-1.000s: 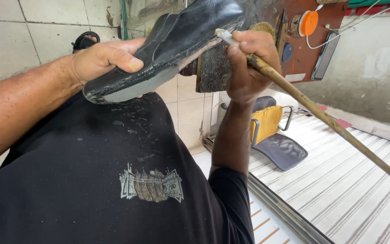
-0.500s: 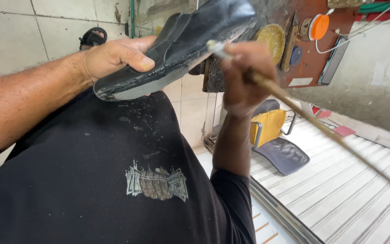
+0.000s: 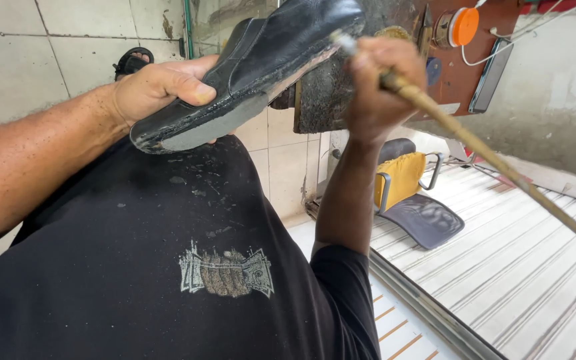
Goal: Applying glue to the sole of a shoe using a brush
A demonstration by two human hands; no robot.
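The left hand (image 3: 158,87) is clamped around the heel end of a black shoe (image 3: 255,63), thumb laid over the upper and fingers hidden behind it, so the shoe sits tilted in the air in front of the chest with its pale sole edge turned down and toward the camera. The right hand (image 3: 381,87) is closed in a fist about a long wooden stick (image 3: 495,163); the stick's light tip (image 3: 343,41) touches the shoe near the toe, where upper meets sole, and the shaft runs down to the lower right. In this single head view, the work would go best, I judge, with the shoe held steady against the left palm and the tip drawn in short strokes along the seam, kept off the leather. There is no bench under the hands: below them is only the person's black shirt (image 3: 168,267), flecked with pale specks. Behind are a tiled wall (image 3: 35,47), a reddish board (image 3: 461,73) hung with an orange spool (image 3: 465,25), a chair (image 3: 415,200) with a yellow back, and a ribbed metal shutter (image 3: 501,253).
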